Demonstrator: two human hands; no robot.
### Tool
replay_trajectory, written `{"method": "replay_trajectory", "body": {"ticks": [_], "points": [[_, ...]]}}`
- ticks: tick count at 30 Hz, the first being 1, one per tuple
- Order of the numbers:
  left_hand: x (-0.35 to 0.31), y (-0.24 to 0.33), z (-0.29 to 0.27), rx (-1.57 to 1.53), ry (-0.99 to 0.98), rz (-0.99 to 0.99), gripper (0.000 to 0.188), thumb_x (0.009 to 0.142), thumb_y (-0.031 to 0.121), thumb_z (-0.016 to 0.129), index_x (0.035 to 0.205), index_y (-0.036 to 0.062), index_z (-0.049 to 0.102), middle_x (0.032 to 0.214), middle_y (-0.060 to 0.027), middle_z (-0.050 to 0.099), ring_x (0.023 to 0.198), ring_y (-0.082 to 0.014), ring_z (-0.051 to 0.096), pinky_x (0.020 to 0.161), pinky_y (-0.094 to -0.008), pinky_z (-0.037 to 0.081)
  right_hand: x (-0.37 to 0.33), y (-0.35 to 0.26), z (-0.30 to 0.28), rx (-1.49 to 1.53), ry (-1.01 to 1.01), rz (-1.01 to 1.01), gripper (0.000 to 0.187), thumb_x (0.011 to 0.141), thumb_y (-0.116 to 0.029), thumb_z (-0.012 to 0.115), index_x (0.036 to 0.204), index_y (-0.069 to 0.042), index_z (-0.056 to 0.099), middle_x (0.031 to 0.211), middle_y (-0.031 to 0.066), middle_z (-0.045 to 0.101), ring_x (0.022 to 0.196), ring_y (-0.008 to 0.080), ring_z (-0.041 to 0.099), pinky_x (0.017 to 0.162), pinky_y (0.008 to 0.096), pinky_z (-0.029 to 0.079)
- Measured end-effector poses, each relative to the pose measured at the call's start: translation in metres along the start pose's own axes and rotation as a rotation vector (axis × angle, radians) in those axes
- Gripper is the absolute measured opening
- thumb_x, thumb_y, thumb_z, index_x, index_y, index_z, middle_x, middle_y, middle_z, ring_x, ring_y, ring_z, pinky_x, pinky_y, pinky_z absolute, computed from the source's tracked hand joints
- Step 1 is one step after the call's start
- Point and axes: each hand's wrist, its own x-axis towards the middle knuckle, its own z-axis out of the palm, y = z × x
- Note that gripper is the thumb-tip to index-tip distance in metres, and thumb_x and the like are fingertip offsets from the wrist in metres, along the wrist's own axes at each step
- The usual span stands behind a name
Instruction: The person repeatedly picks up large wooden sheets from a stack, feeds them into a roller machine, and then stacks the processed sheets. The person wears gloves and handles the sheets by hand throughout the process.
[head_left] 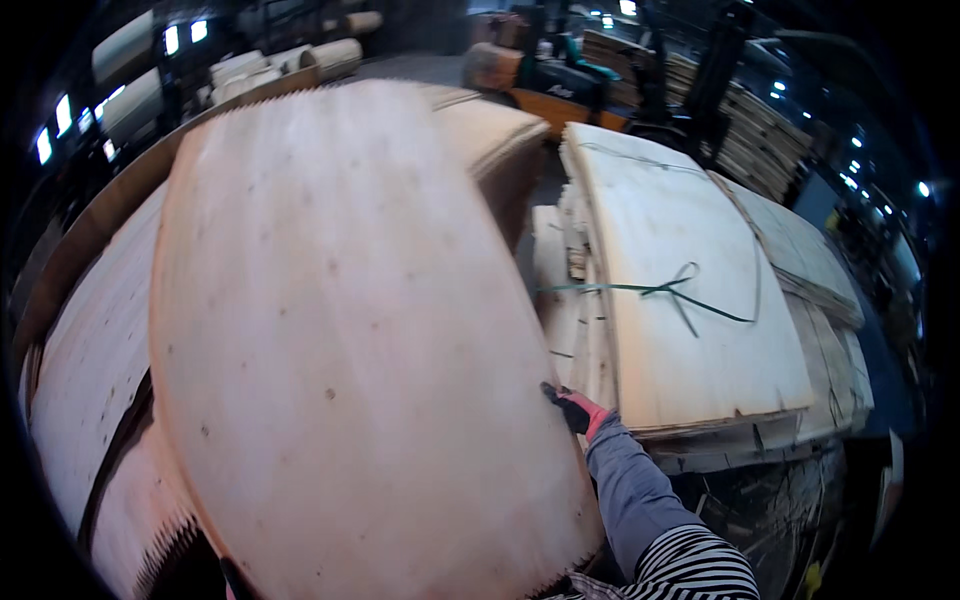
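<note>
**Black-and-pink-gloved right hand [576, 406] clamped on broad, pale wooden veneer sheet [360, 330]**

The sheet spreads leftward and ahead of that hand. The dark-fingered left hand [234, 580] barely shows by the opposite edge; its grip cannot be told. Right of the right hand lies a pale veneer stack [680, 230] tied with green cord [664, 289].

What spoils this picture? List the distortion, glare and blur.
In the head view, the sheet has long edges bowed by the fisheye; in the head view, windows at upper left glare white amid dimness; in the head view, the sheet's upper right edge looks smeared, and the corners are black.
</note>
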Motion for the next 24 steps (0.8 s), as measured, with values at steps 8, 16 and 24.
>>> {"method": "replay_trajectory", "body": {"ticks": [8,16,24], "points": [[0.011,0.105,0.066,-0.051,-0.061,0.298,0.05,0.087,0.04,0.043,0.116,-0.001,0.046,0.108,-0.0079,0.054,0.098,-0.0172,0.049,0.086,-0.031,0.039,-0.084,-0.085,0.055,-0.454,0.467,-0.043,0.042,0.064,-0.027,0.072,0.092,0.002,0.06,0.083,0.008,0.062,0.076,0.015,0.056,0.065,0.0272,0.044],[-0.03,0.141,0.163,-0.105,-0.223,0.534,0.051,0.087,0.04,0.043,0.116,-0.0011,0.046,0.108,-0.0082,0.054,0.098,-0.0176,0.049,0.085,-0.0312,0.039,-0.218,-0.102,0.012,-0.531,0.556,-0.224,0.048,0.061,-0.034,0.072,0.086,0.004,0.059,0.077,0.0128,0.061,0.07,0.0189,0.058,0.064,0.0306,0.044],[-0.178,0.169,0.358,-0.064,-0.604,0.77,0.051,0.087,0.041,0.042,0.116,-0.0012,0.046,0.107,-0.0085,0.054,0.097,-0.0179,0.05,0.085,-0.0314,0.04,-0.458,-0.063,-0.1,-0.405,0.869,-0.345,0.062,0.06,-0.039,0.072,0.104,0.003,0.055,0.097,0.0179,0.059,0.092,0.0264,0.057,0.078,0.0329,0.042]]}}
